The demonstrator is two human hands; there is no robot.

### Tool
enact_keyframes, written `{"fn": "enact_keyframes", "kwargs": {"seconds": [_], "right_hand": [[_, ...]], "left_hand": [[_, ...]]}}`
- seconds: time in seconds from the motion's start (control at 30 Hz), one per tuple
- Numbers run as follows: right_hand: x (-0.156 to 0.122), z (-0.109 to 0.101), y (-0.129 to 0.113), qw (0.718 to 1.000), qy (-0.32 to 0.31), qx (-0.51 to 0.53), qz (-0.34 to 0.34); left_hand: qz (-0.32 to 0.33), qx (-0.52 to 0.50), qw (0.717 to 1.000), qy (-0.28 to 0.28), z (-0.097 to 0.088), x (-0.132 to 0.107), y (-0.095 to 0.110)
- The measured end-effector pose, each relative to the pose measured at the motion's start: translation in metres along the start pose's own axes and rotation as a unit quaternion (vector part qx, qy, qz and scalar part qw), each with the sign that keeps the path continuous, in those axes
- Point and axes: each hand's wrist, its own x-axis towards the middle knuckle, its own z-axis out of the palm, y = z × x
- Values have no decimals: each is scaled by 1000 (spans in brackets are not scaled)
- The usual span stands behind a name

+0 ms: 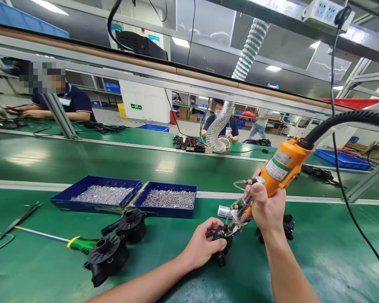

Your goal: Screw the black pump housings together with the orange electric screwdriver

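My left hand (202, 244) clamps a black pump housing (221, 246) on the green bench mat (318, 252), while my right hand (267, 208) is wrapped tight around an orange powered screwdriver (279, 166), its tip angled down onto the housing. To the left lie 2 more black housings (120, 242) and a green-handled tool (80, 243). Behind them sit 2 blue trays of screws (126, 195), and across the line 2 seated co-workers (61, 99).

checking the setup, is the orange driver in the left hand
No, the right hand grips the orange driver, while the left hand steadies a black part.
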Motion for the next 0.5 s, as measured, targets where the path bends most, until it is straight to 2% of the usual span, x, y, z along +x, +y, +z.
{"fn": "enact_keyframes", "kwargs": {"seconds": [0.13, 0.23, 0.3, 0.4, 0.5], "right_hand": [[-2, 6, -3, 999, 14, -35, -19], [-3, 2, -5, 999, 23, -23, 2], [-3, -8, -9, 999, 28, -20, 9], [-2, -34, -23, 997, 62, -36, -31], [-1, -56, -44, 991, 103, -38, -82]], "left_hand": [[7, -2, 1000, -4, -1, 0, -6], [17, -3, 1000, -12, -2, -1, -14], [24, -11, 1000, -11, -4, -3, -18], [52, -33, 998, -13, -8, -3, -17], [45, -63, 995, -58, -12, -2, -13]]}}
